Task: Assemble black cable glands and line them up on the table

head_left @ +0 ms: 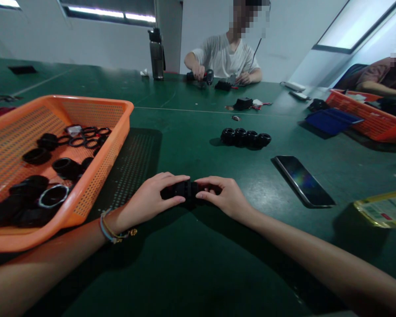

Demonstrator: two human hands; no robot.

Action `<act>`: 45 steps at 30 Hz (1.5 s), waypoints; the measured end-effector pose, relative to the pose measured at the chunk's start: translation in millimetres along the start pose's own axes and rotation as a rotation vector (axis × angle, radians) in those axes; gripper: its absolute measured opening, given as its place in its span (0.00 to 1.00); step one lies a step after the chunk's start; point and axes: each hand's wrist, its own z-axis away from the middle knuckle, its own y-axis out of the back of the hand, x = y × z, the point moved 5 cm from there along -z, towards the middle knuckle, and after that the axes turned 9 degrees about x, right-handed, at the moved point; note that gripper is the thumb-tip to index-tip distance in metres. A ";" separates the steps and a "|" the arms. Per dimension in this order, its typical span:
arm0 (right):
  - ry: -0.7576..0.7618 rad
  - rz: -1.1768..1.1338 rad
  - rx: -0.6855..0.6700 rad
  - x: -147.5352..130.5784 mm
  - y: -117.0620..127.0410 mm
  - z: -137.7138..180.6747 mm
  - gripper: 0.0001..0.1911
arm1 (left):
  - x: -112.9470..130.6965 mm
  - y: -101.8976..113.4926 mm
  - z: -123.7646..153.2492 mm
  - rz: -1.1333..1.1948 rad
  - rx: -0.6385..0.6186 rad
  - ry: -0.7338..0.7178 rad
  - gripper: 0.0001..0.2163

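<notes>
Low over the green table, a short black cylindrical fitting (185, 189) lies crosswise between my two hands. My left hand (160, 189) grips its left part, thumb in front and fingers over the top. The thumb and fingertips of my right hand (222, 193) pinch its right end, with the other fingers curled. My fingers cover both ends, so its full shape is hidden. Beyond my hands, several similar black fittings (246, 138) stand together in a row. To my left, an orange basket (99, 193) holds loose black fittings (66, 168) and black rings (76, 141).
A phone (303, 181) lies right of my hands, near a yellow-edged container (384, 209). Across the green table (185, 264), a person (226, 55) holds a power tool (208, 77). A bottle (156, 57), a blue tray (333, 120) and another orange basket (366, 114) stand farther off.
</notes>
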 end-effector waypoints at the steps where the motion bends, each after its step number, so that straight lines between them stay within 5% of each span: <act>1: 0.007 -0.002 0.000 -0.2 0.1 0.1 0.13 | 0.1 0.0 -0.1 0.002 -0.001 0.000 0.19; 13: 0.103 0.041 -0.001 -4.1 -0.1 1.6 0.16 | -0.6 0.0 -0.5 -0.001 -0.002 -0.003 0.18; 45: 0.057 0.002 -0.001 -2.2 -1.2 0.2 0.15 | -0.4 -0.3 -0.2 -0.003 -0.007 -0.009 0.19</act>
